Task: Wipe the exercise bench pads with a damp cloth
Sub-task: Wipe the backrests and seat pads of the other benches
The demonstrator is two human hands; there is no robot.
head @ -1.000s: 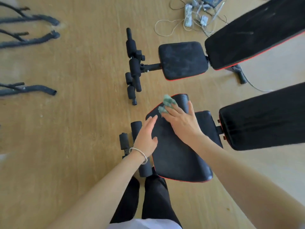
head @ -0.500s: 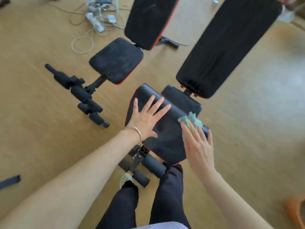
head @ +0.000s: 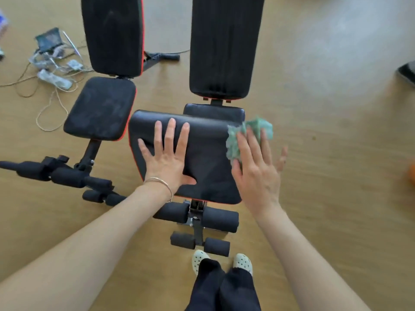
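In the middle of the frame, the left hand (head: 167, 158) lies flat on the black seat pad (head: 208, 160). The right hand (head: 258, 176) presses a green cloth (head: 251, 131) at the pad's right edge; its blurry fingers look straight.

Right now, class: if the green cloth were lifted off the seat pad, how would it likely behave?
Probably floppy: the green cloth lies bunched in crumpled folds under the right hand. Likely light, since that flat hand alone presses it to the seat pad. It would probably sag; part hangs past the pad's edge.
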